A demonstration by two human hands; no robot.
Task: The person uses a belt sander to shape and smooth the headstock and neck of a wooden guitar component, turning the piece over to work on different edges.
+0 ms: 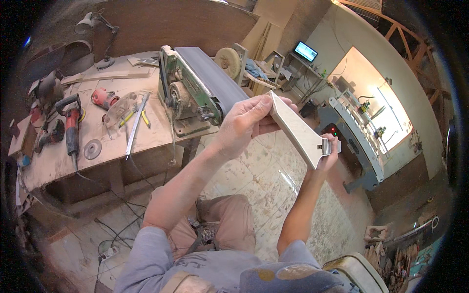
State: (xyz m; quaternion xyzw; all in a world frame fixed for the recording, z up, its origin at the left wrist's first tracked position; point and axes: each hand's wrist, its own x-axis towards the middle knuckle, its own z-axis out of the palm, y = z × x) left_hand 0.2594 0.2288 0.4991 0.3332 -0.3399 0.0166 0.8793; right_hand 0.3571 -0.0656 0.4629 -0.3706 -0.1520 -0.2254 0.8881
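A pale, flat, tapering board (298, 128) is held up in front of me, tilted down to the right. My left hand (251, 119) pinches its upper end, thumb on the near side and fingers behind. At its lower right end my right hand (329, 158) is closed around the edge and a small shiny metal piece (323, 147). Whether that metal is fixed to the board I cannot tell. Just beyond my left hand stands a belt sander (205, 73) with a wide grey belt.
On the dusty workbench (105, 141) at left lie a red-and-black angle grinder (72, 129), yellow-handled pliers (145, 118), a grey disc (92, 149) and a long metal strip (136, 127). Cables (117, 234) trail over the floor. A grey machine (351, 141) stands at right, wood scraps (386, 259) lower right.
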